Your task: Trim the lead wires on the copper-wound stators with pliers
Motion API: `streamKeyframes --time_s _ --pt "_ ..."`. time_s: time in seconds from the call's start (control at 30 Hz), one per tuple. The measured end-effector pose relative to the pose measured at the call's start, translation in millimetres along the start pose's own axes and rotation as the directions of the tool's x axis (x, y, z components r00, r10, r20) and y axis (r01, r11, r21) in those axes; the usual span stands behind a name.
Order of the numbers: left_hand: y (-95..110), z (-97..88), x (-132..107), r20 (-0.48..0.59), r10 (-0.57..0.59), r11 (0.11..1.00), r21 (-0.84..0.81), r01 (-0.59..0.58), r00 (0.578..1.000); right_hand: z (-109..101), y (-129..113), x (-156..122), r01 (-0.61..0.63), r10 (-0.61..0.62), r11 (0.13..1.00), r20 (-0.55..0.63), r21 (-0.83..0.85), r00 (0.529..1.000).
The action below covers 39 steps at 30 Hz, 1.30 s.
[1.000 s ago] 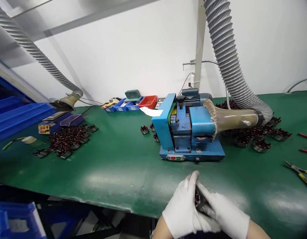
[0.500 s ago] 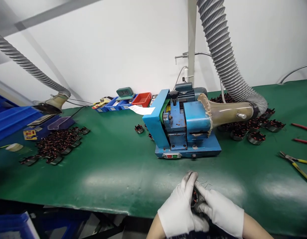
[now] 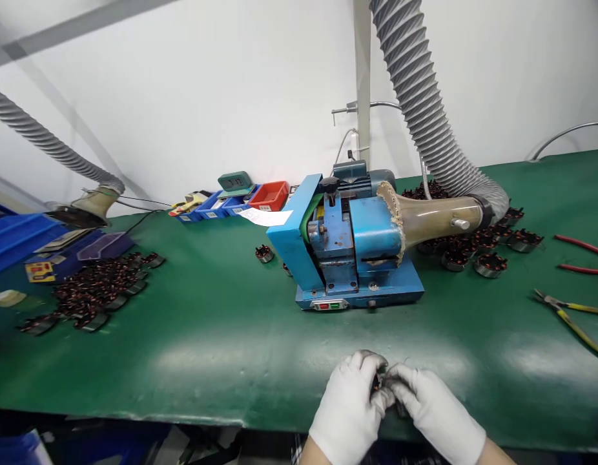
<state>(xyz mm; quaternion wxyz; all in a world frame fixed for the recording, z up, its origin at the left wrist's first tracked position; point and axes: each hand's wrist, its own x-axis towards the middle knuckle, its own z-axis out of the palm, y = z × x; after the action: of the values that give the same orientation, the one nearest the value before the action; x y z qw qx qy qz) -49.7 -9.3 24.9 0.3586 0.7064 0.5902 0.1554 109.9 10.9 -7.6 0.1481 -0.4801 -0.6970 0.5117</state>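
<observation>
Both my hands wear white gloves and meet at the near edge of the green bench. My left hand [image 3: 350,403] and my right hand [image 3: 432,410] are curled around one small wound coil part [image 3: 383,386], mostly hidden between the fingers. A thin wire end sticks up from it. Directly beyond my hands stands a blue bench machine [image 3: 350,248] with red and green buttons on its base.
A ribbed extraction hose [image 3: 420,103] runs into the machine's funnel. Piles of coil parts lie at left [image 3: 93,290] and behind the machine at right [image 3: 478,248]. Pliers [image 3: 567,313] and red-handled tools [image 3: 577,255] lie at right. Small blue and red bins [image 3: 241,200] sit at the back.
The view has swung rightward and slightly down. My hands have dropped a little toward the bench edge and my left fingers have curled down over the part.
</observation>
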Motion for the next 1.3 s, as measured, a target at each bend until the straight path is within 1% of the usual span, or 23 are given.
streamKeyframes --time_s 0.03,0.1,0.17,0.27,0.4,0.5,0.57,0.6,0.67,0.7,0.73,0.77,0.83,0.9,0.93,1.0,1.07,1.13,1.17,1.2,1.23,1.27,1.3 --pt "1 0.3 0 0.007 0.010 0.999 0.032 -0.010 1.000 -1 -1 2 -0.048 0.048 0.995 0.009 0.091 0.999" --pt "1 2.1 0 0.007 0.043 0.996 0.084 -0.043 0.999 -4 -3 5 -0.145 0.137 0.968 0.051 0.203 0.989" --pt "0 5.7 -1 -0.018 0.063 0.992 0.115 -0.060 0.998 -7 -4 8 -0.217 0.196 0.942 0.105 0.255 0.975" --pt "-2 13.6 -2 -0.104 0.073 0.990 0.126 -0.059 0.992 -10 -6 8 -0.296 0.259 0.900 0.155 0.318 0.953" --pt "-3 24.3 -2 -0.248 0.125 0.990 0.089 -0.106 0.961 -13 -8 6 -0.332 0.292 0.856 0.159 0.396 0.943" --pt "-2 29.1 -2 -0.303 0.122 0.992 0.078 -0.103 0.945 -16 -5 5 -0.334 0.293 0.833 0.161 0.441 0.942" --pt "0 30.5 -2 -0.312 0.105 0.994 0.071 -0.087 0.944 -19 -1 3 -0.301 0.285 0.831 0.108 0.467 0.952" --pt "0 30.7 -2 -0.309 0.095 0.995 0.061 -0.080 0.946 -21 1 2 -0.275 0.286 0.839 0.051 0.470 0.957" --pt "1 30.7 -2 -0.303 0.078 0.997 0.037 -0.070 0.950 -27 3 -2 -0.204 0.272 0.886 -0.110 0.415 0.956" --pt "2 30.8 -1 -0.302 0.072 0.997 0.026 -0.067 0.951 -29 4 -4 -0.162 0.239 0.923 -0.191 0.349 0.952" --pt "2 30.9 -1 -0.302 0.070 0.998 0.020 -0.067 0.951 -30 3 -7 -0.121 0.187 0.958 -0.246 0.260 0.951" --pt "2 31.1 -1 -0.307 0.070 0.998 0.019 -0.068 0.949 -30 2 -9 -0.077 0.119 0.983 -0.262 0.164 0.958" --pt "1 31.6 -1 -0.326 0.080 0.997 0.026 -0.075 0.942 -24 0 -11 0.024 -0.020 1.000 -0.226 0.014 0.974" --pt "0 32.1 -1 -0.340 0.099 0.995 0.040 -0.091 0.935 -15 0 -10 0.099 -0.114 0.992 -0.208 -0.080 0.972" --pt "-1 32.3 -1 -0.342 0.106 0.994 0.047 -0.096 0.934 -11 1 -9 0.117 -0.142 0.986 -0.227 -0.120 0.964" --pt "-1 32.4 -1 -0.344 0.109 0.994 0.059 -0.094 0.932 -6 6 -6 0.113 -0.176 0.970 -0.305 -0.214 0.936" --pt "0 32.5 0 -0.342 0.098 0.995 0.059 -0.083 0.935 -10 12 -3 0.081 -0.211 0.947 -0.411 -0.312 0.887" --pt "0 32.4 0 -0.336 0.092 0.996 0.049 -0.080 0.937 -22 16 -4 0.059 -0.281 0.916 -0.530 -0.396 0.800" --pt "0 32.3 0 -0.330 0.093 0.996 0.043 -0.084 0.939 -29 16 -5 0.059 -0.315 0.906 -0.576 -0.418 0.754" --pt "0 32.1 0 -0.323 0.093 0.996 0.038 -0.085 0.942 -35 15 -7 0.069 -0.339 0.903 -0.605 -0.424 0.720" --pt "0 31.8 0 -0.317 0.093 0.996 0.033 -0.087 0.944 -40 13 -10 0.094 -0.358 0.903 -0.614 -0.420 0.703" --pt "0 31.5 0 -0.312 0.093 0.996 0.029 -0.089 0.946 -43 10 -13 0.129 -0.377 0.901 -0.602 -0.414 0.704" --pt "-1 31.3 0 -0.307 0.096 0.995 0.027 -0.092 0.947 -44 6 -15 0.168 -0.399 0.894 -0.565 -0.416 0.722"
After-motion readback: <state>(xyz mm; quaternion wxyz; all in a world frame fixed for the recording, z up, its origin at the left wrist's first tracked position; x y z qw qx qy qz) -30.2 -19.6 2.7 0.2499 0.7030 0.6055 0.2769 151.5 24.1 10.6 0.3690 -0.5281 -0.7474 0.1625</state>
